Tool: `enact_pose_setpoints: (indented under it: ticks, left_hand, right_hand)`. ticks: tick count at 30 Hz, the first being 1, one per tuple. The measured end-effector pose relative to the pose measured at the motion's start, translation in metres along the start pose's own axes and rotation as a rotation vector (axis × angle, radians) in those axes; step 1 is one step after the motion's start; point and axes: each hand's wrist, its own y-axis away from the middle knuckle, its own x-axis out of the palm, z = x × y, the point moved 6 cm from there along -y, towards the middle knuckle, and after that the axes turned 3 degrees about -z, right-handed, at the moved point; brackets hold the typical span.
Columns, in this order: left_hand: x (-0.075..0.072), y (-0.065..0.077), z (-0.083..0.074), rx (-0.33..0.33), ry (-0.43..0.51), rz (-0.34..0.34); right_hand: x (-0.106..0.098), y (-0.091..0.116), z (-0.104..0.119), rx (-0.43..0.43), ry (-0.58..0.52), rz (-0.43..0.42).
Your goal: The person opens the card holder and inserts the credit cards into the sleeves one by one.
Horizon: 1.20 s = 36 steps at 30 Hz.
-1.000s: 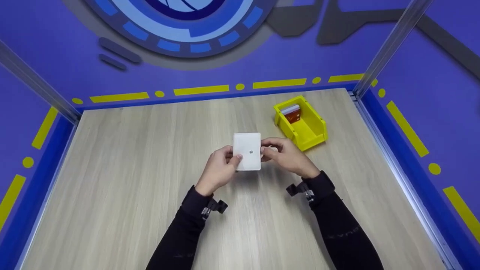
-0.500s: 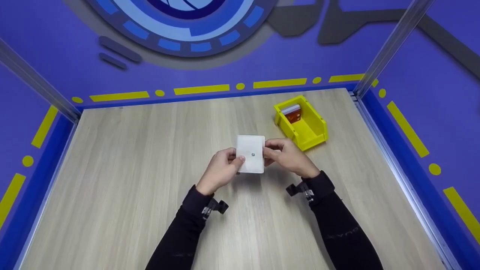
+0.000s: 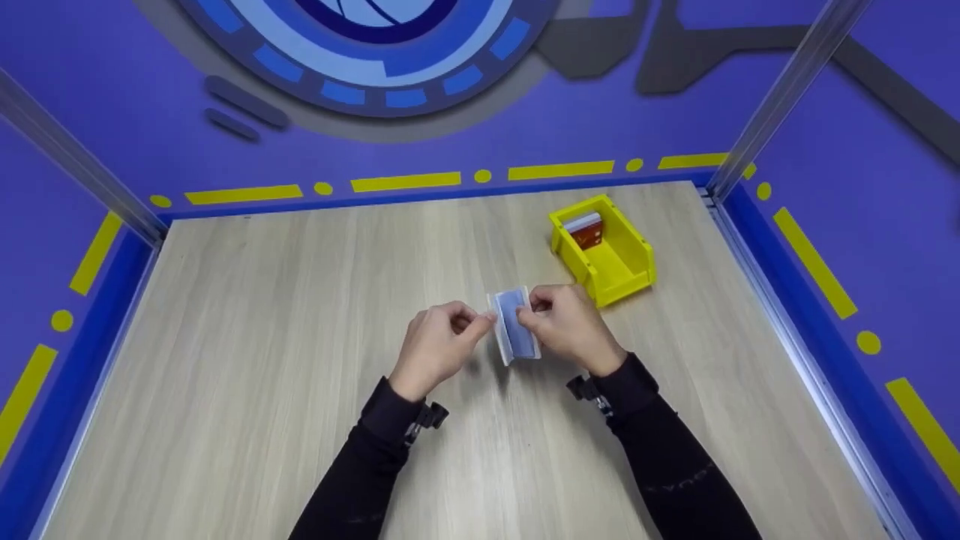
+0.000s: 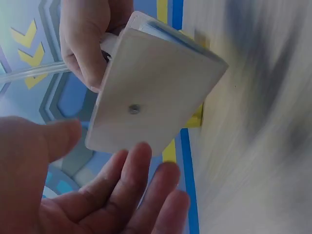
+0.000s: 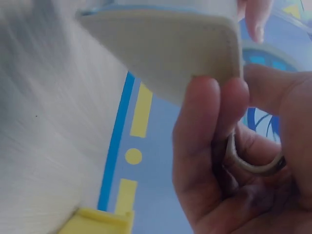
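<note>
The right hand [image 3: 574, 328], fingers pinching the white holder [image 3: 519, 334] at three o'clock, should steady it; the left hand [image 3: 439, 345], fingers spread at nine, should open it gently.

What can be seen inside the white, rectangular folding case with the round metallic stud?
Inside the white case, a flat, greyish-blue rectangular surface shows. The right hand covers part of its edge; whatever lies beneath cannot be seen.

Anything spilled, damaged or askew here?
Nothing stands out: no spill or damage shows. The yellow bin stands upright, merely angled on the table; the partly open white folder is held in the right grip.
</note>
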Motion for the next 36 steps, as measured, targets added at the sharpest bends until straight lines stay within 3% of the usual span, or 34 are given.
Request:
enact_pose_setpoints:
  ticks: [4, 9, 19, 25, 29, 32, 36]
  left_hand:
    - [0.005, 0.003, 0.007, -0.007, -0.077, 0.029]
    - [0.005, 0.002, 0.021, -0.038, -0.146, 0.022]
    - [0.006, 0.001, 0.052, -0.111, -0.235, 0.074]
    - [0.012, 0.003, 0.065, -0.125, -0.281, 0.113]
    - [0.014, 0.004, 0.068, -0.129, -0.294, 0.12]
    - [0.015, 0.005, 0.069, -0.131, -0.303, 0.131]
    - [0.016, 0.004, 0.071, -0.148, -0.317, 0.143]
  right_hand:
    - [0.005, 0.004, 0.005, -0.009, 0.099, -0.006]
    - [0.012, 0.005, 0.001, 0.027, 0.089, 0.03]
    - [0.025, 0.011, -0.039, 0.17, 0.019, 0.197]
    - [0.031, 0.016, -0.06, 0.235, 0.104, 0.24]
    - [0.029, 0.017, -0.064, 0.203, 0.23, 0.198]
    - [0.026, 0.015, -0.056, 0.092, 0.338, 0.163]
    - [0.029, 0.009, -0.042, -0.086, 0.437, 0.18]
